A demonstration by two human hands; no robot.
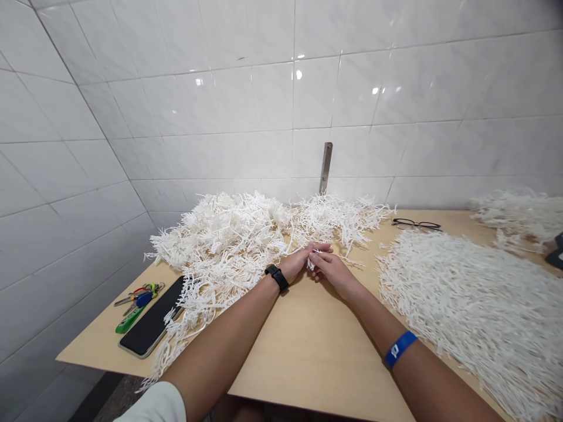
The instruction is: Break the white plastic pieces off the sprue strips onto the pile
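Note:
My left hand (298,262), with a black watch on its wrist, meets my right hand (335,273) over the middle of the table. Between the fingers of both hands is a small bunch of white branched strands (311,264), pinched by my right thumb and fingers. Part of the bunch is hidden by the fingers. Just beyond and to the left of the hands lies a loose, tangled heap of white branched plastic-like pieces (233,231). On the right spreads a flatter, denser pile of white loose pieces (470,299).
A black phone (152,322) and a bunch of keys (143,299) with a green tag lie at the table's left. Eyeglasses (416,224) rest at the back right, near another white heap (523,211). A metal bracket (326,167) stands against the tiled wall.

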